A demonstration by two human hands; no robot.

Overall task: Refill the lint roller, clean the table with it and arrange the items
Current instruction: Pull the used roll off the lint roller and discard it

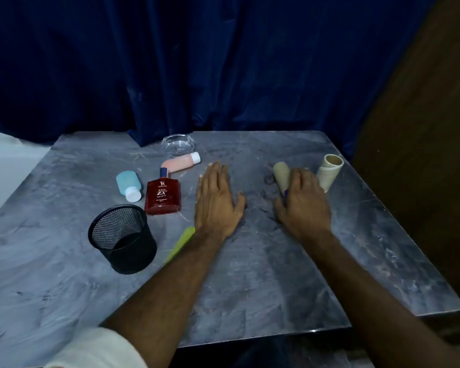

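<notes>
My right hand [302, 201] rests over the lint roller [281, 174] on the grey marble table [250, 274]. The roller's beige head sticks out past my fingers and a bit of purple handle shows under the hand. Fingers curl on it; the grip itself is hidden. Just right of it lies a pale refill roll [329, 172] with its hollow end up. My left hand [216, 199] lies flat and open on the table, palm down, holding nothing.
Left of my hands stand a red perfume bottle [163, 195], a blue bottle [129, 185], a pink bottle [182, 163], a glass ashtray [178, 144], a black mesh cup [122, 239] and a green comb [179, 241]. A dark blue curtain hangs behind.
</notes>
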